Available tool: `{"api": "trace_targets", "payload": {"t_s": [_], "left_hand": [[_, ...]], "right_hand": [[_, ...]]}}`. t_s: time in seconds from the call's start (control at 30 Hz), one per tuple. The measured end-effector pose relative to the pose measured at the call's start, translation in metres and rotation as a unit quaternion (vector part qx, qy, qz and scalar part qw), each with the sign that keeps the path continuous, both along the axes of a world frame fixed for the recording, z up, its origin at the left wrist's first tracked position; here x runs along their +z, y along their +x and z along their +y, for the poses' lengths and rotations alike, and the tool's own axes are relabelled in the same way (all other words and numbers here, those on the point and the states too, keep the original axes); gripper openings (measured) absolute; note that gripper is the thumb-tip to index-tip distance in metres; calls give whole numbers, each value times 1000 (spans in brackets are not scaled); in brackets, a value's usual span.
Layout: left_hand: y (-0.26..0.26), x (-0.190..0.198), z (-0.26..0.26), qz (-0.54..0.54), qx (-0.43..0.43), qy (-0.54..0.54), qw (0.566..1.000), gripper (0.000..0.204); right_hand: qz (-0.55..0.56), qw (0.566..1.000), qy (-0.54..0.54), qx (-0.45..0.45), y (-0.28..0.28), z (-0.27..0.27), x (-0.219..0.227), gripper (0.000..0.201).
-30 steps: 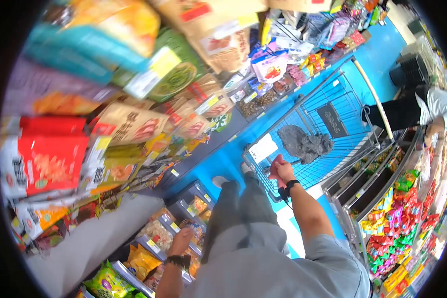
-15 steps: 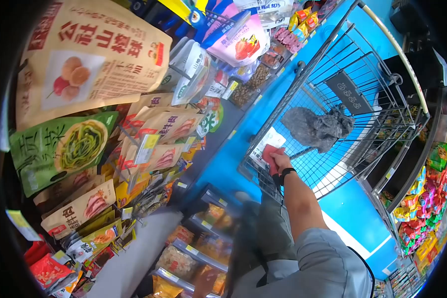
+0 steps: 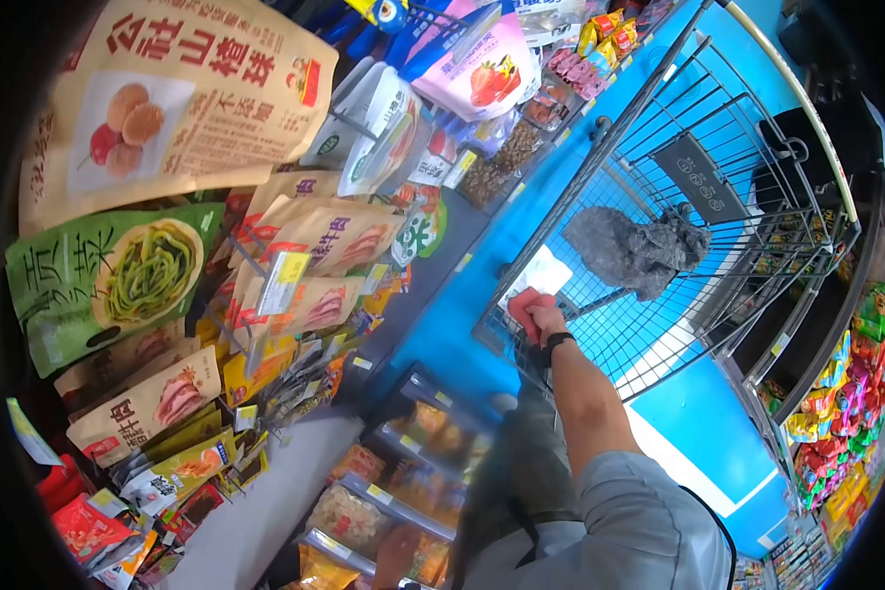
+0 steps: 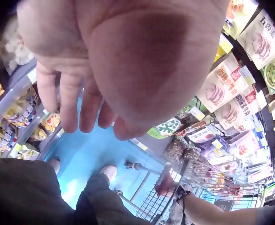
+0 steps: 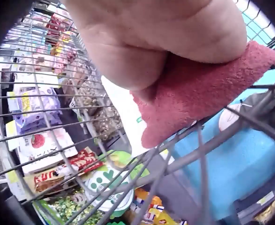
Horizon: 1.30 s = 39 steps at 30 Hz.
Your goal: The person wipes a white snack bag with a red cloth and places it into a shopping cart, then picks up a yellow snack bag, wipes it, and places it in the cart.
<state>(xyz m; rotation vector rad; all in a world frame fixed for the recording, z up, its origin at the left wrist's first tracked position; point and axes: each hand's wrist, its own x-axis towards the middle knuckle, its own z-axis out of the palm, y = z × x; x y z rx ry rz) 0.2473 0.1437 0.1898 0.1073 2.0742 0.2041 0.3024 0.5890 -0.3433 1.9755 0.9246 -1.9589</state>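
My right hand (image 3: 549,323) grips a red fuzzy cloth (image 3: 526,303) at the near end of a wire shopping cart (image 3: 698,177). In the right wrist view the folded cloth (image 5: 198,101) lies over the cart's rim, under my fingers and palm. A crumpled dark grey bag or cloth (image 3: 634,251) sits inside the basket. My left hand (image 4: 128,61) hangs with loose, slightly bent fingers and holds nothing; in the head view it shows dimly beside the low snack bins (image 3: 379,501).
Hanging snack pouches (image 3: 177,108) crowd the left, with a green vegetable pouch (image 3: 118,275) below. A white card (image 3: 549,270) is on the cart's near end. Beyond the cart's pale handle (image 3: 795,84) are dark clothes of another person (image 3: 821,147). Bright candy packs (image 3: 846,413) fill shelves at right.
The view has swung and come closer to the cart and the hanging pouches. My right hand, with the cloth, stays at the cart's end; my left hand has dropped lower in view.
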Motion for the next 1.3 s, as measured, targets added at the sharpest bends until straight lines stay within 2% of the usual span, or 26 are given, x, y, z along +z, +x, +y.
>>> {"api": "trace_targets", "payload": {"t_s": [0.03,0.13,0.17,0.23,0.27,0.37,0.47,0.5,0.57,0.6,0.7,0.77,0.87,0.97,1.07,1.13,1.2,1.27,1.3], "left_hand": [[7,-9,-15,5,-9,0,1000,35],[52,-48,-101,-10,97,0,995,30],[57,-51,-106,-24,82,-3,996,26],[66,-53,-116,-5,11,13,1000,25],[68,-52,-115,5,-25,20,999,24],[71,-52,-116,7,-14,-19,1000,23],[57,-25,-59,13,68,27,997,26],[57,-38,-82,-58,213,55,974,28],[60,-36,-79,-49,176,29,983,26],[60,-35,-75,-44,156,18,987,26],[60,-30,-63,-22,139,26,990,29],[57,-26,-56,-34,158,20,987,29],[55,-31,-56,-40,149,25,988,27],[46,-32,-54,-51,155,21,986,27],[47,-37,-62,-58,161,21,985,26],[46,-35,-58,-49,137,20,989,28],[39,-22,-35,-33,90,15,995,31],[39,-18,-21,-40,106,-13,993,32],[39,-17,-18,-43,114,-27,992,32]], "right_hand": [[-16,997,27,66,0,-1,-5,46],[16,999,7,-30,-17,8,25,40],[29,993,-31,-114,-26,14,49,35],[24,992,-30,-119,-28,16,40,31],[22,992,-30,-121,-28,14,30,29],[63,988,-45,-133,-26,5,6,29],[24,985,-84,-147,-22,5,-2,29],[28,983,-91,-154,-22,5,0,30],[38,979,-102,-173,-23,6,7,33],[54,976,-105,-184,-17,3,-5,34],[103,961,-121,-225,-6,1,-17,38],[127,946,-147,-260,2,0,-20,41],[74,964,-146,-208,6,4,-12,44],[96,961,-174,-194,-10,19,30,47],[91,950,-181,-238,-9,15,35,47],[121,947,-175,-239,-3,8,18,57],[126,947,-172,-240,-3,6,18,61],[107,950,-169,-240,-5,11,34,61],[123,948,-167,-243,0,7,19,59]]}}
